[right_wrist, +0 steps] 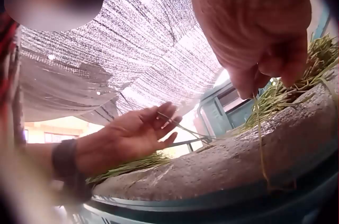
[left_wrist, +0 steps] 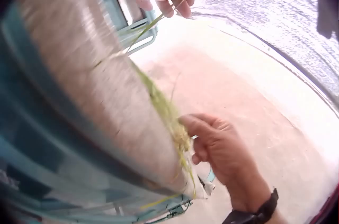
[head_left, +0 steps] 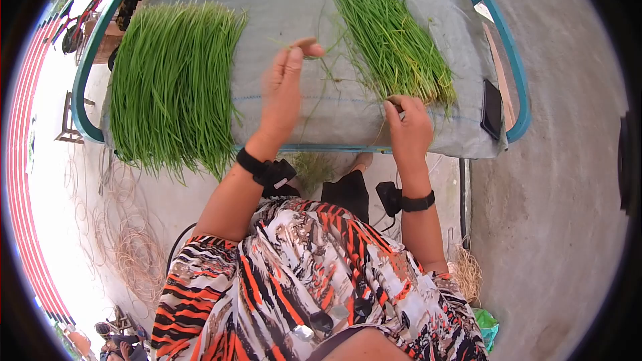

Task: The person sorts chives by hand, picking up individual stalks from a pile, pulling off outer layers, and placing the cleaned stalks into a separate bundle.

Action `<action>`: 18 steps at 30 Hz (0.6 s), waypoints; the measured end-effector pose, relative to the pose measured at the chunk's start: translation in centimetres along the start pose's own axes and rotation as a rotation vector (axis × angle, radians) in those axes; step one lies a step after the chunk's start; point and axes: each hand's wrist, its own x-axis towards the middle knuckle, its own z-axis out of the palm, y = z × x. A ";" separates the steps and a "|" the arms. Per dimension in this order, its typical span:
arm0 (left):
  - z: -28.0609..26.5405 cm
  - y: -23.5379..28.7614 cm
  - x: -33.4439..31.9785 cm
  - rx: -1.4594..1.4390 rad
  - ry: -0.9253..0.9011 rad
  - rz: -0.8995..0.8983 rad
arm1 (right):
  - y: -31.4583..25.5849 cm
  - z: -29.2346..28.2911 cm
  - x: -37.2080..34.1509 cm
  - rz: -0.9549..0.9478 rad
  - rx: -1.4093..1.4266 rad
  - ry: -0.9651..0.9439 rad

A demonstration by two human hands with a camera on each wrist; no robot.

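Two spreads of long green chives lie on a grey cloth: a wide, neat one (head_left: 177,80) at the left and a narrower, slanted one (head_left: 394,40) at the right. Between them my left hand (head_left: 284,87) is raised over the cloth, slightly blurred. It holds a thin chive stalk (left_wrist: 140,36) by its fingers, the palm partly facing the right wrist camera. My right hand (head_left: 410,127) is at the near, yellowish ends of the right spread. Its thumb and forefinger pinch a thin strand (right_wrist: 260,144) that hangs down over the cloth edge.
The grey cloth (head_left: 281,13) covers a stand with a blue metal frame (head_left: 520,87). A dark phone (head_left: 491,108) lies at its right edge. Loose stalks (head_left: 328,70) are scattered mid-cloth. Tangled cord (head_left: 137,261) lies on the floor at left, and a green bag (head_left: 487,326) at lower right.
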 end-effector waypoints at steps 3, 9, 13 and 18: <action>-0.8 5.5 1.6 -0.217 0.098 0.192 | 0.8 1.3 1.0 -0.038 -0.090 -0.044; -3.2 12.4 1.7 -0.244 0.138 0.618 | 1.3 2.2 1.9 0.015 -0.183 -0.106; -1.4 11.6 -0.1 0.136 0.143 0.445 | 1.8 2.5 2.0 0.029 -0.158 -0.103; 1.1 11.0 -1.5 0.559 0.113 0.514 | 1.5 2.3 1.9 0.015 -0.151 -0.086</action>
